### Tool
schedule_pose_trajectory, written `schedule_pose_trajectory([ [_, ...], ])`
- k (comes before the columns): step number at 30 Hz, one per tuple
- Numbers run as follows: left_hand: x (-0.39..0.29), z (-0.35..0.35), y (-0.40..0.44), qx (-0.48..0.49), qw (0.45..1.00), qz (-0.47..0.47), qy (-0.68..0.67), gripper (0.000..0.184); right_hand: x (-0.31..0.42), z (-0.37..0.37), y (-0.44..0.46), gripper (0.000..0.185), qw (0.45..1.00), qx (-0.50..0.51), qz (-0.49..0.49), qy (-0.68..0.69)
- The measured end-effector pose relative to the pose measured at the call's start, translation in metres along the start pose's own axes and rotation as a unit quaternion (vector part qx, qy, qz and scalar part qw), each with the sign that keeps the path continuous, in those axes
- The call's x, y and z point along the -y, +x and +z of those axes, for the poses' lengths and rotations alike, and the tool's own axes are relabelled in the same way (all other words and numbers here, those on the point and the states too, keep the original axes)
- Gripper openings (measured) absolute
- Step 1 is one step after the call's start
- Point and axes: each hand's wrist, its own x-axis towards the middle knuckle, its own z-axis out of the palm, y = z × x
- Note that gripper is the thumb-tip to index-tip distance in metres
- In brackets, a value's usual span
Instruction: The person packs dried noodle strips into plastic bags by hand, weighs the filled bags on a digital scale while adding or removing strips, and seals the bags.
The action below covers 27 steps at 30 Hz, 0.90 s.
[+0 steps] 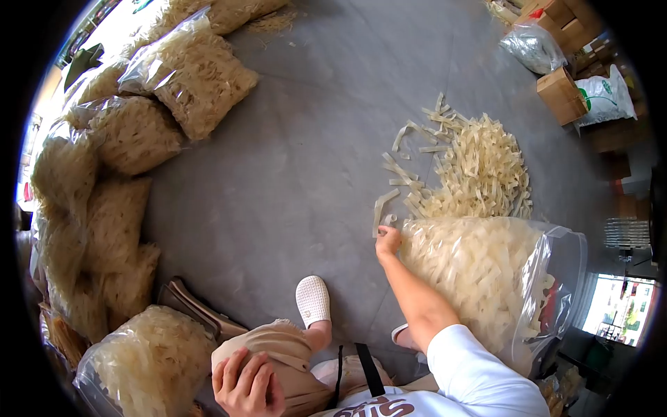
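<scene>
At the right, on the grey floor [299, 153], a loose heap of pale flat strips [490, 163], with a few strays fanned out along its left side; just nearer, against the heap's near edge, a clear plastic bag [458, 264] bulging with similar strips and lying toward the near right. At the right hand [388, 240], by the bag's far left edge, fingers bent close to the near end of a stray strip [381, 206]; probably in contact, but cannot tell a firm pinch from a light touch at this angle. At the left hand [249, 383], over the beige trouser leg [281, 340], fingers loosely bent, with nothing held. Judging by look, expect single strips to weigh next to nothing: thin, smooth, half see-through, somewhat stiff, perhaps brittle at the bends. Best to take one by a free end or the flat middle, without crushing or twisting. For a larger amount, scoop low under the heap with both palms, allowing for likely sliding and shedding at the edges. Expect far more weight from the bag, sagging in bulk and slippery on its shiny skin; better held by the slack plastic at its right end, with a palm under the filled belly. Along the left side, more stuffed bags [191, 76] of similar look.
</scene>
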Motion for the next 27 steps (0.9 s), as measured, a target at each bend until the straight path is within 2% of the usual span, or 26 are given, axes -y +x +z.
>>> schedule_pose_trajectory([
  [2, -0.004, 0.005, -0.004, -0.019, 1.000, -0.008, -0.012, 0.012, -0.003, 0.003, -0.010, 0.017, 0.985, -0.042, 0.075, 0.148],
  [3, -0.003, 0.006, -0.006, -0.023, 1.000, -0.005, -0.017, 0.013, -0.005, 0.007, -0.015, 0.015, 0.973, -0.077, 0.010, 0.216],
  [4, 0.002, 0.007, -0.011, -0.018, 0.999, 0.007, -0.026, 0.017, -0.011, 0.007, -0.018, 0.015, 0.974, -0.071, 0.003, 0.215],
  [6, -0.002, 0.004, -0.012, -0.024, 0.999, 0.000, -0.049, 0.015, -0.003, -0.002, -0.032, 0.013, 0.954, -0.008, -0.010, 0.300],
  [8, -0.005, 0.006, -0.015, -0.046, 0.997, 0.008, -0.059, 0.016, 0.002, -0.014, -0.046, 0.010, 0.947, 0.028, -0.032, 0.320],
  [11, -0.005, 0.006, -0.022, -0.069, 0.995, 0.015, -0.066, 0.015, 0.013, -0.040, -0.061, 0.011, 0.954, 0.045, 0.002, 0.296],
  [14, -0.004, 0.009, -0.027, -0.085, 0.993, 0.030, -0.072, 0.015, 0.003, -0.048, -0.055, 0.013, 0.973, -0.010, 0.002, 0.230],
  [16, -0.002, 0.012, -0.028, -0.100, 0.991, 0.028, -0.079, 0.014, 0.000, -0.050, -0.044, 0.014, 0.992, -0.043, -0.022, 0.118],
  [17, -0.003, 0.013, -0.027, -0.100, 0.992, 0.026, -0.073, 0.014, -0.002, -0.051, -0.036, 0.014, 0.991, -0.047, -0.023, 0.119],
  [19, -0.004, 0.012, -0.026, -0.097, 0.992, 0.027, -0.070, 0.014, 0.010, -0.065, -0.026, 0.020, 0.996, -0.011, -0.090, 0.020],
  [22, -0.005, 0.011, -0.022, -0.076, 0.995, 0.017, -0.060, 0.014, 0.023, -0.068, -0.001, 0.026, 0.991, 0.014, -0.128, -0.030],
  [26, -0.002, 0.009, -0.011, -0.031, 0.998, -0.005, -0.055, 0.015, 0.030, -0.047, 0.033, 0.022, 0.982, -0.012, -0.187, -0.034],
  [27, -0.002, 0.009, -0.009, -0.027, 0.998, -0.010, -0.048, 0.014, 0.030, -0.040, 0.041, 0.027, 0.975, -0.027, -0.220, -0.011],
])
